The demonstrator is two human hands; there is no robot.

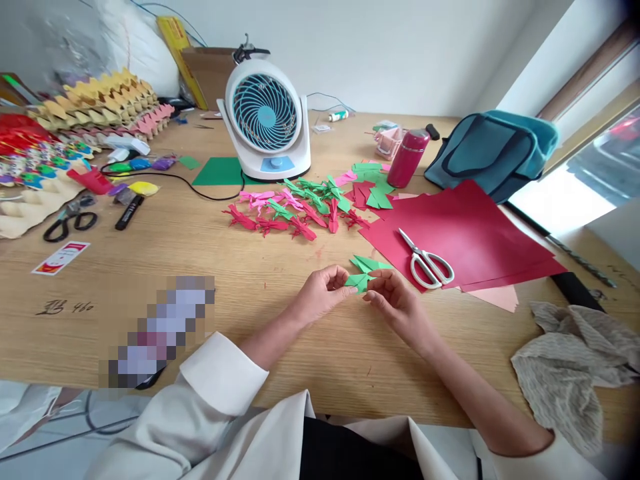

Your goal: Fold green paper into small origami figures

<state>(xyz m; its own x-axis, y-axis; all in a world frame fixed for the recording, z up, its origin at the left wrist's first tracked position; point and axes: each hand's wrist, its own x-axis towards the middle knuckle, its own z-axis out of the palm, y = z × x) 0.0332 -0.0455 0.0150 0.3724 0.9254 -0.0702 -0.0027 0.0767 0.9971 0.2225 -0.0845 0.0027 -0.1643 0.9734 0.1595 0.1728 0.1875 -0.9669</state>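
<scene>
A small folded piece of green paper (pixel 357 283) is held between both hands above the table. My left hand (pixel 327 291) pinches its left side between thumb and fingers. On the right side, the fingers of my right hand (pixel 395 301) are closed on the same piece. Just behind it lies another green folded paper (pixel 369 263). Farther back is a group of folded paper figures, among them red ones (pixel 303 229), green ones (pixel 315 199) and pink ones (pixel 257 199).
White-handled scissors (pixel 431 265) rest on red paper sheets (pixel 480 233) at right. A fan (pixel 267 113), red bottle (pixel 409 159) and blue bag (pixel 485 153) stand behind. Black-handled scissors (pixel 70 225) and a black marker (pixel 129 213) lie left; a cloth (pixel 565 367) lies front right.
</scene>
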